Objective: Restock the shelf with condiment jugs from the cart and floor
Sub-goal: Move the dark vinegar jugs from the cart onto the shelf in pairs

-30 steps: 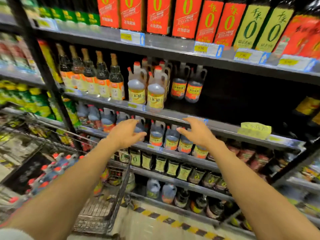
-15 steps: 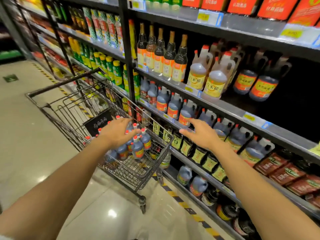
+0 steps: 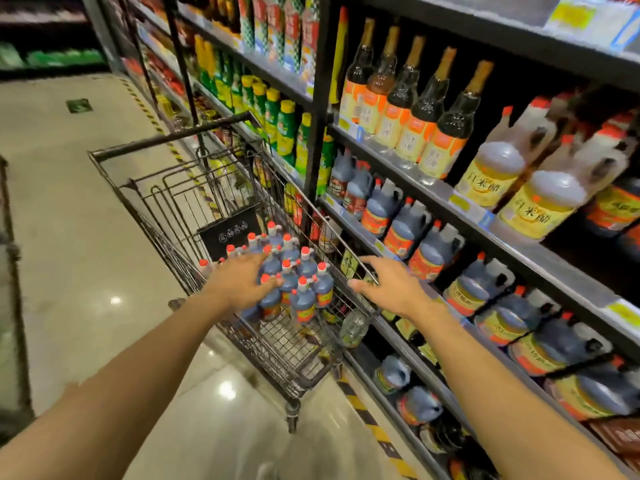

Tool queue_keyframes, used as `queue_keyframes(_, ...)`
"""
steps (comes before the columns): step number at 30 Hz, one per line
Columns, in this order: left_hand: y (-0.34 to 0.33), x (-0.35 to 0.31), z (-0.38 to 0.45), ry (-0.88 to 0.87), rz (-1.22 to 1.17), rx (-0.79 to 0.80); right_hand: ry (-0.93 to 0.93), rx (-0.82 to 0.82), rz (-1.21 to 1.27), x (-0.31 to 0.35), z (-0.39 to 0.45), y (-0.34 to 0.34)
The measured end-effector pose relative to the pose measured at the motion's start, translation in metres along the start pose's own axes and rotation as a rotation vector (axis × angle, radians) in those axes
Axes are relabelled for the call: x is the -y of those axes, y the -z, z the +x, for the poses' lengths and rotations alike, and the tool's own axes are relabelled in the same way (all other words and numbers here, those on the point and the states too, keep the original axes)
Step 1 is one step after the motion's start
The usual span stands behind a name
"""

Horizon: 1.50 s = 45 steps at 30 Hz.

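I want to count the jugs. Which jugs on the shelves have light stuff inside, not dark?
The white rice vinegar jugs with yellow labels, far right of the shelf with the tall bottles. Every other jug is dark.

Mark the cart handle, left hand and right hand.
cart handle (image 3: 173,135), head view, mid-bar
left hand (image 3: 242,284), head view, back of hand
right hand (image 3: 391,285), head view, back of hand

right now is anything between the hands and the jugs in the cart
Nothing visible. The left hand is already over the red-capped jugs in the cart. The right hand hovers open at the cart's shelf-side rim, nothing blocking it.
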<state>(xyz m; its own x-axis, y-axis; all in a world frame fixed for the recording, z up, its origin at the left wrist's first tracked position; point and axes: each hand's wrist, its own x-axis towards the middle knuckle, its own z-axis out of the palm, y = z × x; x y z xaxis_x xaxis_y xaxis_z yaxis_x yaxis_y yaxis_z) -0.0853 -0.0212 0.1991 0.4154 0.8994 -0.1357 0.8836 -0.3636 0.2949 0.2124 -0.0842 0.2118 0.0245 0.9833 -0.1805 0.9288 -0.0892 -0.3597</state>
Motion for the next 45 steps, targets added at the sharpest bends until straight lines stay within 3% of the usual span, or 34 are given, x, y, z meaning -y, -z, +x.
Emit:
queue_keyframes(11, -0.115, 0.032, 0.099, 0.132, -0.284, 0.165, 0.046, 0.26, 0.088, -0.039, 0.13, -0.089)
queue_keyframes(19, -0.216, 0.044, 0.192, 0.294, -0.426, 0.076, 0.075, 0.241, 0.216, -0.093, 0.24, -0.163)
queue_keyframes(22, -0.25, 0.039, 0.228, 0.262, -0.476, 0.028, 0.103, 0.175, 0.211, -0.106, 0.284, -0.195)
queue_keyframes(25, -0.275, 0.033, 0.245, 0.266, -0.514, 0.059, 0.144, 0.239, 0.159, -0.117, 0.316, -0.227)
queue_keyframes(33, -0.317, 0.042, 0.238, 0.303, -0.56, -0.057, 0.213, 0.242, 0.144, -0.135, 0.326, -0.255)
queue_keyframes(45, -0.292, 0.089, 0.238, 0.058, -0.401, 0.219, 0.167, 0.265, 0.06, -0.106, 0.283, -0.256)
